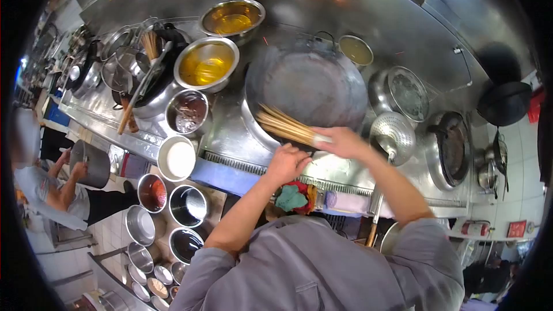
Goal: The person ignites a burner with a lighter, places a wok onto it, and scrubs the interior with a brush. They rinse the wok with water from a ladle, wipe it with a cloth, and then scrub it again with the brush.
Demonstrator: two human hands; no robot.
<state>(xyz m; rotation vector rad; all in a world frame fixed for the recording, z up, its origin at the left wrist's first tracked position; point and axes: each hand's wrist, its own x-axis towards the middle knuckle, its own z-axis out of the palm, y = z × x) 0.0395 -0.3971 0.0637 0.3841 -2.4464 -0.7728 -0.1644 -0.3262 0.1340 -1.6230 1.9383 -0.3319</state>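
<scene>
A large dark wok sits on the stove, with a loop handle at its far rim. My right hand is closed around the pale bound end of a bamboo wok brush. The brush's bristles point left and lie over the wok's near left edge. At the near rim, my left hand has its fingers curled on the wok's edge, where a near handle, if any, is hidden.
Bowls of yellow oil stand left of the wok. A perforated ladle and a covered wok are at right. Several pots of sauces stand lower left. Farther left, a person carries a metal pot.
</scene>
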